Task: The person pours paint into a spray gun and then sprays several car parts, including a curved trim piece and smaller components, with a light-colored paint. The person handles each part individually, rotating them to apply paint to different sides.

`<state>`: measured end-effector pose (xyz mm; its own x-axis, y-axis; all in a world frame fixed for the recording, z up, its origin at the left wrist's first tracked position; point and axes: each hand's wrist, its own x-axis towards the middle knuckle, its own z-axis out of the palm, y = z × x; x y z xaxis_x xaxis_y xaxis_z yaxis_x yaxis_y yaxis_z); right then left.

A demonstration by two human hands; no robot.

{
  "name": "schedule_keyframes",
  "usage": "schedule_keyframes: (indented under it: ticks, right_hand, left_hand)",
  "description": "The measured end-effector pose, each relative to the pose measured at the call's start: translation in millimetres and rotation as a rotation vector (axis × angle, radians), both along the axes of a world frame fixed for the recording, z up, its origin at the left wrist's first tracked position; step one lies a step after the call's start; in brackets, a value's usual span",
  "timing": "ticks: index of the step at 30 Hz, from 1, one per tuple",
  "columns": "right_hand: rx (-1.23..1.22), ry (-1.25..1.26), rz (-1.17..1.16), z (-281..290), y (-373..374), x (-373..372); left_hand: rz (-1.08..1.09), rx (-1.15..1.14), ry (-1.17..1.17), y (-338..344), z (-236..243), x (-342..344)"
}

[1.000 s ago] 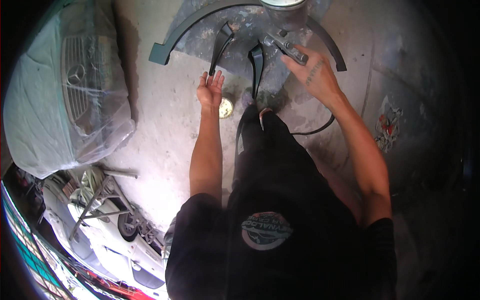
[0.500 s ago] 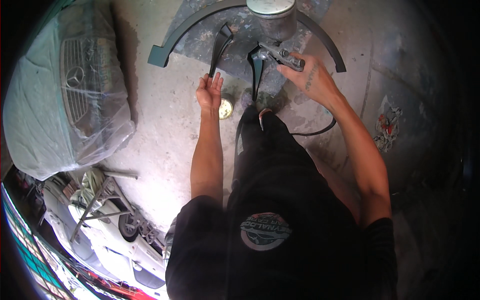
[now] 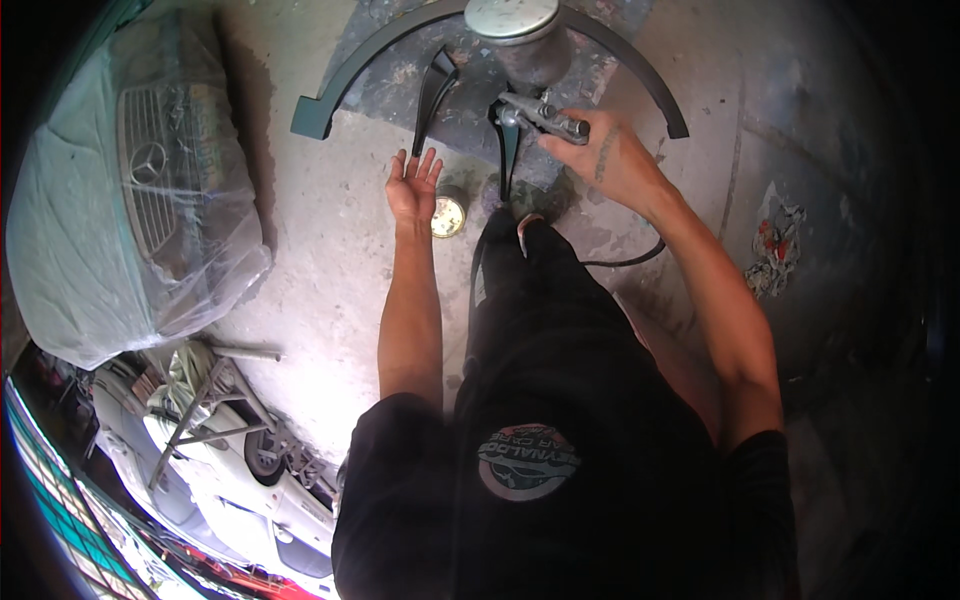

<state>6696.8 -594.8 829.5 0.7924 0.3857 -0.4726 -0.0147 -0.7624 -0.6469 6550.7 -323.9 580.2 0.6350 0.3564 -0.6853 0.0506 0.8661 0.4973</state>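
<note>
My right hand [image 3: 612, 165] is wrapped round the handle of a metal spray gun [image 3: 545, 118]. A large silver paint cup [image 3: 530, 60] rises from the gun. Beneath its nozzle is a narrow black trim piece [image 3: 508, 165], partly hidden by the gun. My left hand [image 3: 412, 192] is palm up with its fingers spread. Just beyond those fingertips is the narrow lower end of another dark curved trim piece [image 3: 433, 90]; whether they touch I cannot tell. A long dark wheel-arch trim [image 3: 350, 82] curves around both pieces, its middle partly behind the cup.
A paint-spattered dark sheet [image 3: 385, 95] lies on the concrete floor under the pieces. An opened round tin [image 3: 448, 217] stands by my left wrist. A hose [image 3: 630, 262] trails beside my legs. Left is a plastic-covered car [image 3: 190, 220]; right, crumpled paper [image 3: 778, 240].
My right hand has moved the spray gun a little to the left over the narrow trim piece. My left hand has shifted slightly left, its fingers still spread.
</note>
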Motion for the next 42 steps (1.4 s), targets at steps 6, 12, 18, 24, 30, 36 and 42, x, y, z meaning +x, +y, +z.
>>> schedule_keyframes:
  ticks: [6,12,18,24,30,36,42]
  right_hand:
    - [0.041,0.017,0.041,11,20,-2]
    - [0.021,-0.217,0.003,1,31,-1]
    - [-0.001,-0.243,-0.037,7,44,11]
    - [-0.006,-0.273,-0.011,8,64,17]
    - [-0.016,-0.171,0.077,15,72,19]
    - [-0.076,-0.174,0.079,15,80,20]
    - [-0.094,-0.234,0.135,22,83,14]
  left_hand:
    - [0.004,-0.004,-0.014,-1,0,-3]
    - [0.001,0.008,0.014,-5,7,1]
    - [0.008,0.001,0.015,-6,2,1]
    - [-0.025,0.009,0.011,-5,4,-1]
    - [-0.029,0.01,-0.002,-5,-2,-3]
    - [-0.073,0.064,0.002,-7,5,-3]
    - [-0.05,0.038,0.002,-8,9,-3]
